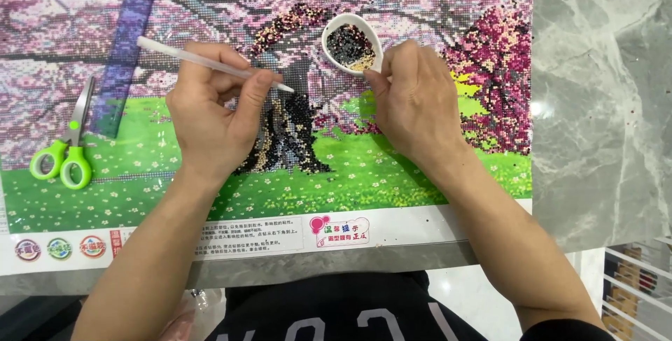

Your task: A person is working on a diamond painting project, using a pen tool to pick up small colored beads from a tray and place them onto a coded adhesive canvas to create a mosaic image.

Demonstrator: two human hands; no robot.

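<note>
Here left hand (pixel 210 121) fingers closed on white pen (pixel 210 65) – right hand (pixel 416 103) fingers pinch bead tray (pixel 334 58) on canvas (pixel 420 173)

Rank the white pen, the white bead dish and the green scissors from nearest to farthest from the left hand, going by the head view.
1. White pen: gripped in the left hand, tip pointing right.
2. White bead dish: up and to the right, at the right hand's fingertips.
3. Green scissors: far left on the canvas.

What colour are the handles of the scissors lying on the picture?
Bright green with white inside the loops; the scissors show clearly in the head view, left of the left hand.
</note>
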